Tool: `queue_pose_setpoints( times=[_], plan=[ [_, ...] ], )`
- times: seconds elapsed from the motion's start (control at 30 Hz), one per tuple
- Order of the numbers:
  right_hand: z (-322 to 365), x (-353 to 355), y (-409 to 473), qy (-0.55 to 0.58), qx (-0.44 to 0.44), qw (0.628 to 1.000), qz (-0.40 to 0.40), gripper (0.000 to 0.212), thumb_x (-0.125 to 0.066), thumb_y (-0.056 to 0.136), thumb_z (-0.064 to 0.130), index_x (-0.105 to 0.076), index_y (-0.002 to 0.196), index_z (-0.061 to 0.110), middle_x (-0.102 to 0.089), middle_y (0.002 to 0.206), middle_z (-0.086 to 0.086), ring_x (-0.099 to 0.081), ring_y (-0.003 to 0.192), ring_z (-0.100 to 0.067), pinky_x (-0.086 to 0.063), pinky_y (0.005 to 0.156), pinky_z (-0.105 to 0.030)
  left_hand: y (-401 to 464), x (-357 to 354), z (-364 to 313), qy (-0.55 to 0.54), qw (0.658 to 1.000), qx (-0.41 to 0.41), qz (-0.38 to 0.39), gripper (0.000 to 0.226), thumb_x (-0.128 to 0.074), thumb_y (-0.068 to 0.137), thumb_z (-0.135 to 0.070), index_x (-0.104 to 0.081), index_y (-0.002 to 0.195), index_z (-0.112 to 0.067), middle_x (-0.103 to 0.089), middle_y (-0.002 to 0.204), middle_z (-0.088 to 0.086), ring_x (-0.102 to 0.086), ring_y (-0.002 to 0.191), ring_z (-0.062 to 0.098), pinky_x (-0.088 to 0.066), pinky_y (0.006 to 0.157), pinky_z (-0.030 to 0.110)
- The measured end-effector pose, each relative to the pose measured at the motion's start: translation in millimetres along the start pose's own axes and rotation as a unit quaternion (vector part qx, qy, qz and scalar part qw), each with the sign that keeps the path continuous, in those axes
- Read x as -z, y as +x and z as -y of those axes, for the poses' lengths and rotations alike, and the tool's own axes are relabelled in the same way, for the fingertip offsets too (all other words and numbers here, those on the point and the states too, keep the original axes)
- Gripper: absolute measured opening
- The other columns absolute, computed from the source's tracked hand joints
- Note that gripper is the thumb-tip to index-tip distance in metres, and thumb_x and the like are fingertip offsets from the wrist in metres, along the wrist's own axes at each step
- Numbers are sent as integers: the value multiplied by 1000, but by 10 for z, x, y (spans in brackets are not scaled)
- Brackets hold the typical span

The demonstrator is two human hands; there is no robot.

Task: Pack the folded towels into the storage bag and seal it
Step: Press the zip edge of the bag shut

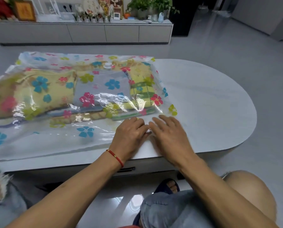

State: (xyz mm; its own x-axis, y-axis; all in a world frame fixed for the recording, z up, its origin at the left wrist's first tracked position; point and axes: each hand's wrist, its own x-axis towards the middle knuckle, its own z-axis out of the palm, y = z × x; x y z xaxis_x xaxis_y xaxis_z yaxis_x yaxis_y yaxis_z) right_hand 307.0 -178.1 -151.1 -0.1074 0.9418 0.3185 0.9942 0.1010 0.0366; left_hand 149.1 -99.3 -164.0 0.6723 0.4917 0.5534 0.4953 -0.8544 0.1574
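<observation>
Nearest the camera, bare knees and a dark sandal (167, 186) could be seen under the edge of the white surface (211, 102). Just past that edge, the left hand (129, 134) and the right hand (168, 132) were laid side by side, nearly touching, palms down on the near right corner of the storage bag (58, 139). Both were spread mostly flat, and nothing was really gripped; a small white bit, maybe a zip slider, was spotted between the thumbs, but the blur made it too hard to call. A red bracelet (116, 157) was worn on the left wrist.

The bag itself was stretched flat across the left and middle of the surface, clear plastic printed with bright flowers. The folded towels (55, 89) were already packed inside: yellow ones, a grey-blue one in the middle, a green-striped one on the right. A round white valve cap (108, 65) was sitting on top toward the far side.

So packing looked done, and sealing looked like the step in hand. For a good seal, the strip along the near edge probably should be pressed firmly from that corner all the way leftward, with the plastic kept smooth so no wrinkle gets trapped and no gap is left.

Farther back, a long low cabinet (88, 32) with plants and frames was lined up against the wall.
</observation>
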Motion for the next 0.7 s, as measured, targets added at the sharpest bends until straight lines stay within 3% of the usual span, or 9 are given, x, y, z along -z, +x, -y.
queue_pose_setpoints(
  times=[0.03, 0.1, 0.2, 0.33, 0.47, 0.7],
  plan=[
    [16, -65, 26, 3, 8, 1000, 24, 29, -55, 100, 20, -67, 125, 11, -68, 128, -10, -59, 123, -33, -44, 105, -45, 4, 23, 3, -1, 1000, -1, 2, 19, -61, 95, -24, -72, 92, -9, -60, 78, 7, -55, 72, 30, -45, 59, 41],
    [-55, -109, 55, 4, 15, 1000, 25, 23, -51, 101, 19, -70, 113, 14, -72, 115, -6, -64, 110, -30, -48, 92, -41, -4, 72, 31, -4, 1000, -5, 9, 23, -57, 96, -25, -72, 92, -8, -59, 76, 8, -55, 68, 30, -44, 55, 41],
    [-158, -140, 19, -1, 23, 1000, -14, 11, -67, 89, 7, -73, 96, 11, -75, 97, -10, -70, 92, -33, -55, 72, -42, -60, 129, 90, 7, 1000, -22, 15, 21, -58, 96, -22, -71, 90, -8, -58, 74, 8, -53, 65, 29, -43, 52, 39],
    [-202, -220, -41, 10, 30, 999, -39, 25, -77, 79, -4, -75, 99, 10, -76, 98, -11, -73, 90, -34, -59, 67, -44, -222, 207, 250, 20, 999, -31, 13, 16, -62, 95, -21, -71, 91, -8, -56, 74, 8, -50, 63, 28, -39, 51, 36],
    [-241, -232, -67, 43, 21, 997, -55, 31, -82, 78, -4, -77, 105, 11, -78, 104, -10, -74, 93, -34, -62, 66, -46, -447, 335, 512, 41, 998, -35, 20, 10, -65, 92, -16, -70, 93, -7, -54, 74, 8, -48, 63, 27, -37, 51, 34],
    [-233, -165, -98, 94, -8, 994, -59, 28, -82, 85, 7, -82, 111, 17, -77, 120, -1, -73, 111, -27, -63, 85, -42, -821, 667, 964, 67, 997, -16, 35, 11, -62, 88, -9, -70, 95, -8, -58, 77, 8, -51, 63, 28, -41, 51, 36]
  ],
)
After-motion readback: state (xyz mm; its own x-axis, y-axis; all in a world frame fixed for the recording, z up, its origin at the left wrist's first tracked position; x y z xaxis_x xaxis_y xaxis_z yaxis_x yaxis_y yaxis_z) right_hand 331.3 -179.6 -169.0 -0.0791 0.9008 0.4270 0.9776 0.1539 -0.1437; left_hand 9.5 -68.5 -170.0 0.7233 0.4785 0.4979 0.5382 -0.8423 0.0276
